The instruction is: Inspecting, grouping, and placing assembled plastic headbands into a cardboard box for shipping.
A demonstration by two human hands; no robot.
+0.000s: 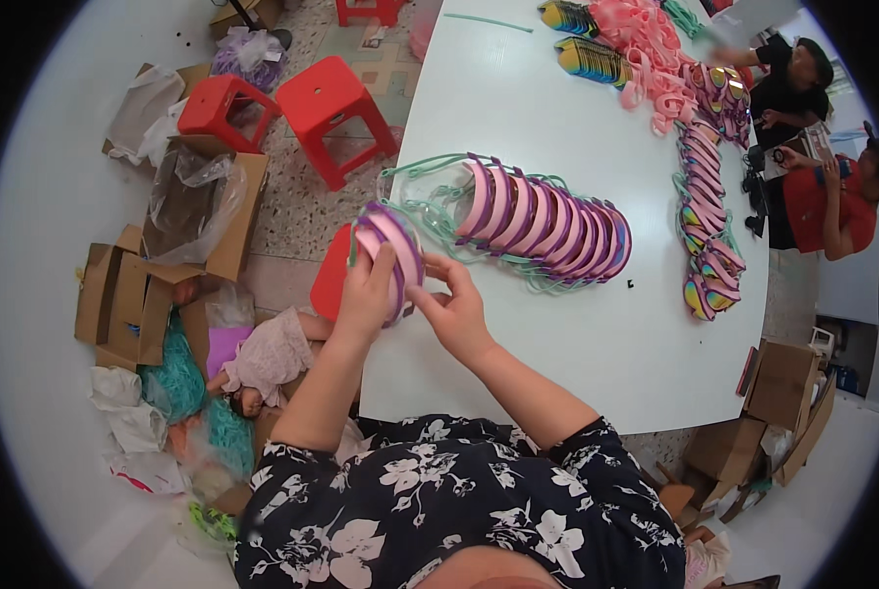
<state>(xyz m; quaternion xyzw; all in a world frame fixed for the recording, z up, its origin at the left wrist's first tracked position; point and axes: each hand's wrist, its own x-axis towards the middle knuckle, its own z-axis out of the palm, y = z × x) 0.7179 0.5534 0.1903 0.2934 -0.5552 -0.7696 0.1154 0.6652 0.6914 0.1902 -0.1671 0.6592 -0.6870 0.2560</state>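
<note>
While both hands grip, pink goggles (388, 257) sit between.

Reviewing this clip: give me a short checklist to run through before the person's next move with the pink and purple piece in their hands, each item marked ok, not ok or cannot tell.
1. Left hand grips the pink and purple piece: ok.
2. Right hand touches the piece's right edge: ok.
3. Piece sits over the white table edge, not past it: cannot tell.
4. Row of finished pieces lies orderly on the table, apart from the hands: ok.
5. Bare table between hands and the row: ok.
6. Whether the held piece is fully assembled: cannot tell.
</note>
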